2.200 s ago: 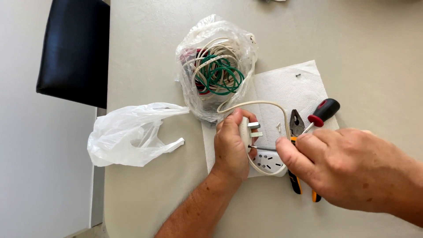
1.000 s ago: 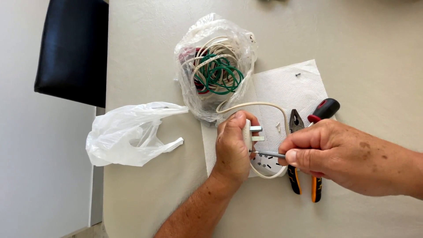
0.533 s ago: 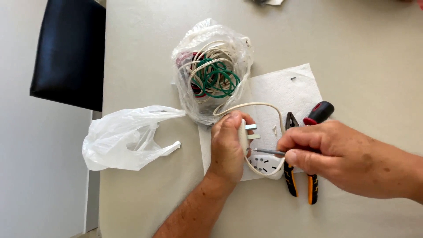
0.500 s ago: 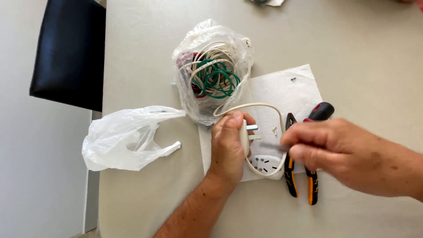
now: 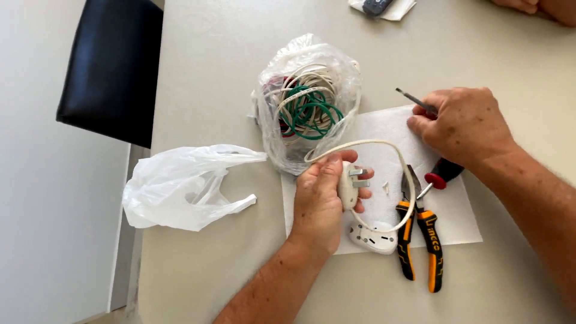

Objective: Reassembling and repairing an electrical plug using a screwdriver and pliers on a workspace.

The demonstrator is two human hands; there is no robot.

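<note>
My left hand (image 5: 321, 201) grips a white plug (image 5: 348, 187) with its metal prongs pointing right. The plug's white cord (image 5: 372, 143) loops up, right and down to a white socket block (image 5: 373, 237) lying on a white paper sheet (image 5: 450, 216). My right hand (image 5: 462, 123) rests over the sheet's upper right and pinches a thin grey metal tool (image 5: 409, 99) that points up-left. A screwdriver with a red and black handle (image 5: 443, 174) lies just below that hand. Orange-and-black pliers (image 5: 421, 243) lie beside the socket block.
A clear bag of coiled green and white wires (image 5: 306, 108) sits above my left hand. A crumpled white plastic bag (image 5: 180, 186) lies at the table's left edge. A black chair (image 5: 111, 66) stands left. Another person's hand (image 5: 540, 7) and a dark object on tissue (image 5: 381, 6) are at the far edge.
My right hand has pulled away from the plug and socket block, up and to the right, carrying the thin grey tool. My left hand still holds the plug.
</note>
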